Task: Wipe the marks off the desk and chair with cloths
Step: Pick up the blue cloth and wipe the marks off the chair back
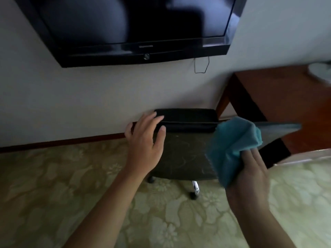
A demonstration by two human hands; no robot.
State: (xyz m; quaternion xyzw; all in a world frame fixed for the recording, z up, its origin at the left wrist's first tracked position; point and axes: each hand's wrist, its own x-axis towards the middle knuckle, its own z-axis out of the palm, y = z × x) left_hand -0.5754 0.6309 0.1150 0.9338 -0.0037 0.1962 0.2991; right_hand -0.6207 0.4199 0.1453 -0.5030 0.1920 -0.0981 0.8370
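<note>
**dustbunny_42:** ok so what's going on with the hands here?

**wipe_it_down:** The left hand [145,142] is flat and loose, fingers straight and slightly spread, sitting over the left edge of the chair [180,154], right where the seat meets the backrest. Looks like the fingertips reach the backrest's left end, but whether it's actually pressing down or just hovering I can't tell. Nothing in it.

**dustbunny_42:** and the other one?

**wipe_it_down:** The right hand [250,176] has a bunched-up teal cloth [234,147] gripped in it, the thumb side tucked under the fabric. The cloth puffs out above the hand and hangs over the right edge of the chair seat. Can't say for sure if it's touching the seat (motion blur on that side is rough).

**dustbunny_42:** marks on the chair?

**wipe_it_down:** Yep, faint pale scribbly lines across the middle of the dark seat, between the two hands. The chair's backrest stands against the wall, under the wall-mounted TV [132,27], and a chrome leg with a black caster pokes out below the seat's near edge.

**dustbunny_42:** where's the desk?

**wipe_it_down:** The reddish-brown desk [279,97] is off to the right, its left corner just behind the chair's right side. There's something pale and blurry at its far right edge; no clue what it is. A floral carpet [53,185] lies underneath everything.
</note>
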